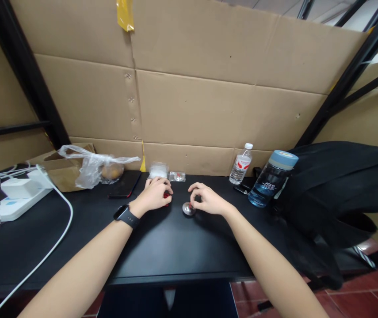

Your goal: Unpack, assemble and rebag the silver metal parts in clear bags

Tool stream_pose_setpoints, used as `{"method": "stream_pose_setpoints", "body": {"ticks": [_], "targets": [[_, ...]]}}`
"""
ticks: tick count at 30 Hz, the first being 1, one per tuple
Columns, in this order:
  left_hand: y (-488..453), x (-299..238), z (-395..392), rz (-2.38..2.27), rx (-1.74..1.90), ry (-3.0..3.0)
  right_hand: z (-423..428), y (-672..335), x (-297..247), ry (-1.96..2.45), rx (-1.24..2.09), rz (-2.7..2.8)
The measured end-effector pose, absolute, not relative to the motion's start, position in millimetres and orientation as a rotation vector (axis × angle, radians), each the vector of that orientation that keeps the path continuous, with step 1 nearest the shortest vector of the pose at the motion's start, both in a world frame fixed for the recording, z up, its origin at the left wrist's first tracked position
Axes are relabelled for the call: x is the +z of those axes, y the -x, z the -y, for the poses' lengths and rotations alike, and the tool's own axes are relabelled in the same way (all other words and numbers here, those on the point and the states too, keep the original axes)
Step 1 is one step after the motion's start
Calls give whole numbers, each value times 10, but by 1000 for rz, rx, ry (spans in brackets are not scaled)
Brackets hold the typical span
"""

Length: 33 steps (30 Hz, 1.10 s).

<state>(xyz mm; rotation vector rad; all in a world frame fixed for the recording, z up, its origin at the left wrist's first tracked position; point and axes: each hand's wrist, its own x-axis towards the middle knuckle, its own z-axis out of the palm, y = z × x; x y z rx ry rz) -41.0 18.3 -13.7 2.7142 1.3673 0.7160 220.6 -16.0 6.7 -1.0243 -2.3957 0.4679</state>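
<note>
My right hand (208, 199) pinches at the edge of a small, round, shiny metal disc (188, 209), its thumb and index finger closed by a red bit on the disc. The disc is low over the black tabletop or resting on it; I cannot tell which. To the left, my left hand (157, 194), with a dark watch on the wrist, has its fingers curled over a small red thing (167, 198), mostly hidden beneath them. Just behind that hand are a clear plastic packet (158, 170) and a smaller clear packet (177, 176) with something silver and red inside.
At left lie a white power strip (13, 212) with cables, a paper bag (59, 170), a tied plastic bag (92, 168) and a dark phone (124, 184). To the right stand a small water bottle (241, 164), a blue-lidded bottle (273, 179) and a black backpack (334, 190). Cardboard walls the back.
</note>
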Motion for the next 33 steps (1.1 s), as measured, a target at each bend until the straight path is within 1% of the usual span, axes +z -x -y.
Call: {"method": "stream_pose_setpoints", "body": {"ticks": [3, 5, 9, 14, 21, 33], "targets": [[391, -160, -151, -1379, 645, -2746, 139, -2293, 110, 1008, 499, 2457], [353, -166, -122, -1402, 633, -2764, 110, -2400, 136, 1041, 453, 2470], [298, -175, -95, -1445, 660, -2784, 38, -2635, 137, 1198, 331, 2535], [277, -151, -96, -1435, 754, -2740, -4, -2733, 100, 1340, 385, 2534], [216, -48, -36, -1363, 875, -2624, 17, -2714, 136, 1321, 438, 2509], [147, -6, 1, -1326, 1092, -2481, 29, -2725, 179, 1260, 367, 2468]]}}
